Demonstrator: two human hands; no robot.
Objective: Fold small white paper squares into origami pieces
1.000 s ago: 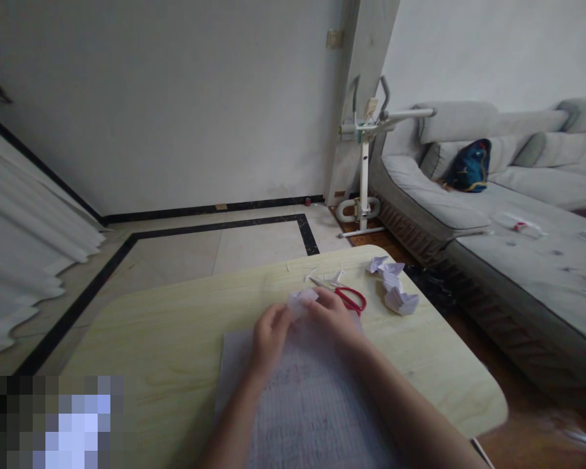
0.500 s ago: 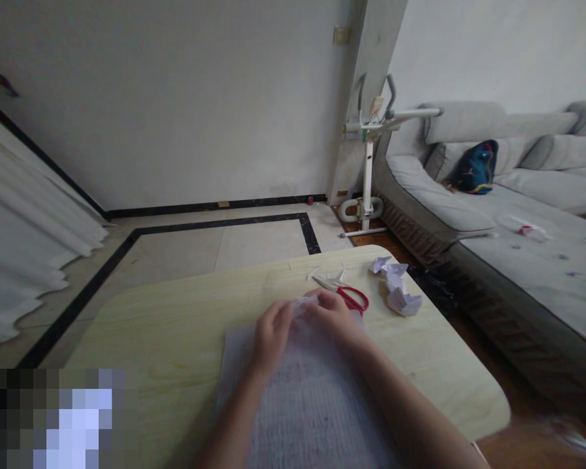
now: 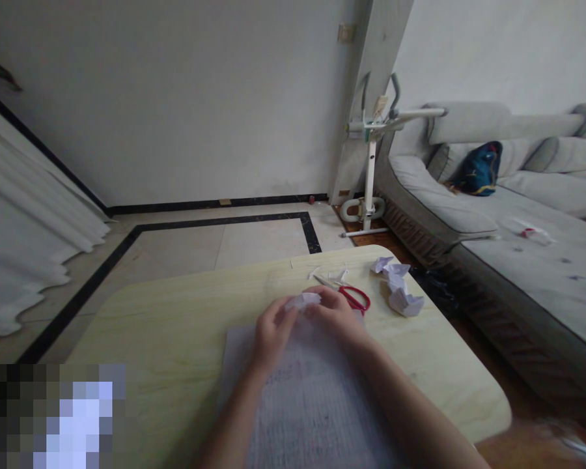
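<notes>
A small folded piece of white paper (image 3: pixel 303 300) is pinched between my two hands above the far end of a written sheet. My left hand (image 3: pixel 275 331) grips its left side, fingers closed. On the other side my right hand (image 3: pixel 333 317) holds it with bent fingers. The written sheet (image 3: pixel 312 404) lies flat under my forearms, covered in lines of dark and reddish marks. Just beyond my right hand rest scissors (image 3: pixel 354 299) with red handles, their blades pointing left. Several folded white paper pieces (image 3: pixel 397 284) sit farther right.
Thin paper scraps (image 3: pixel 339 275) lie by the scissor blades. The pale wooden table (image 3: pixel 176 345) has rounded corners. Beyond it stand a white exercise frame (image 3: pixel 370 169) and a grey sofa (image 3: pixel 532 260) with a blue bag (image 3: pixel 482 169). A pixelated patch covers the lower left.
The folded paper shows more plainly between my fingers, which have shifted slightly around it. The whole view has moved a little; the scissors and other papers stay in place.
</notes>
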